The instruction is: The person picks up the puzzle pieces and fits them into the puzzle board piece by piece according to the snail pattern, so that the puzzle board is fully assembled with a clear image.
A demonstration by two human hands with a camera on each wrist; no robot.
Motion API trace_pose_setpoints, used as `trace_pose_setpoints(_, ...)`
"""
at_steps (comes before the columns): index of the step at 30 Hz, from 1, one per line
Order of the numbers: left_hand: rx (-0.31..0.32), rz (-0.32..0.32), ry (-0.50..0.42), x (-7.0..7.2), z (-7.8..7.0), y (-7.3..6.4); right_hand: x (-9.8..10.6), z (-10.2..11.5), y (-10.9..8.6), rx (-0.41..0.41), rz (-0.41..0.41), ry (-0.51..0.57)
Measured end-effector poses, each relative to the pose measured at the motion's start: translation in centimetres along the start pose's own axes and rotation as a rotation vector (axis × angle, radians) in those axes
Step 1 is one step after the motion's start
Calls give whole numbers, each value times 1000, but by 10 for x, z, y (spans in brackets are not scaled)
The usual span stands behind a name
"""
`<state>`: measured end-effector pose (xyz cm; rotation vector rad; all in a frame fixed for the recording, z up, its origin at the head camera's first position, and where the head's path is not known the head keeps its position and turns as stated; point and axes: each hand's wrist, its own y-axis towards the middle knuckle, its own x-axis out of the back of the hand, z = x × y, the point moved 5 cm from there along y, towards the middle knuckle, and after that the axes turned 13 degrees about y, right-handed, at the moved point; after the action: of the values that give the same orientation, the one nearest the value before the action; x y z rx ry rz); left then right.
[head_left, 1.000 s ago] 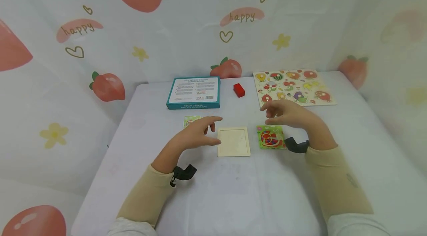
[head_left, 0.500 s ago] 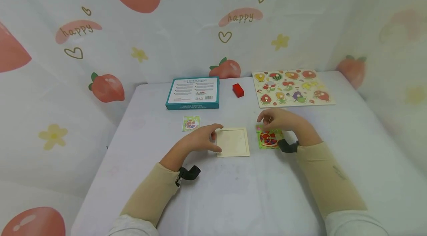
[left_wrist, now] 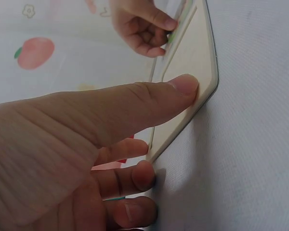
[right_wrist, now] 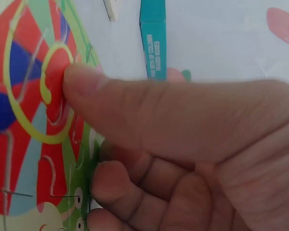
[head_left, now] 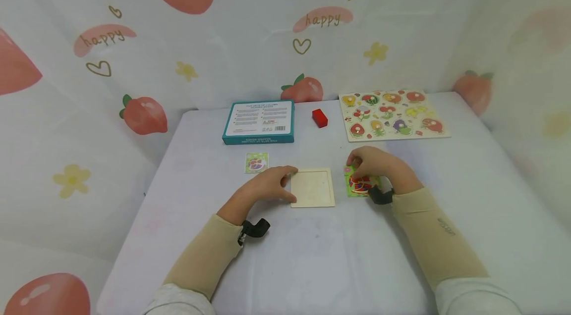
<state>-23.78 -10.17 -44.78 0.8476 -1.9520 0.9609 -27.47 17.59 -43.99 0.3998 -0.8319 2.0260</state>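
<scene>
My left hand (head_left: 266, 186) holds the left side of a pale square wooden tray (head_left: 313, 188) with a raised rim. In the left wrist view the thumb (left_wrist: 185, 85) lies on the tray's near corner, and the other fingers curl by its far corner. To the right of the tray lies a green jigsaw puzzle (right_wrist: 26, 163) with a red and blue spiral shell picture and visible piece seams. My right hand (head_left: 381, 164) grips its far edge, thumb (right_wrist: 86, 84) on the printed face, fingers curled at the edge. The hand hides part of the puzzle.
A small picture card (head_left: 256, 162) lies behind my left hand. Farther back are a teal-edged box (head_left: 258, 124), a red block (head_left: 319, 118) and a fruit peg board (head_left: 394, 114). A printed curtain (head_left: 241, 57) stands behind the white table.
My right hand has come down and leftward onto the jigsaw puzzle and taken its far edge. The left hand has shifted slightly to the tray's left side, uncovering the small card.
</scene>
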Motion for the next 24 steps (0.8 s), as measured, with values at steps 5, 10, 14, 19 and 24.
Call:
trace_pose_setpoints(5,9,5,-7,1,-1,1,2,-2,1,-5,-16,-8)
trace_pose_setpoints(10,6,9,-11,0,1,2,1,0,0,-1,-25,2)
trace_pose_setpoints(14,4,8,-14,1,1,1,1,3,1,28,-49,-31)
trace_pose_setpoints(19,0,10,-14,2,1,1,0,6,2,54,-71,-73)
trace_pose_setpoints(24,-3,16,-11,2,1,1,-2,8,2,54,-77,-84)
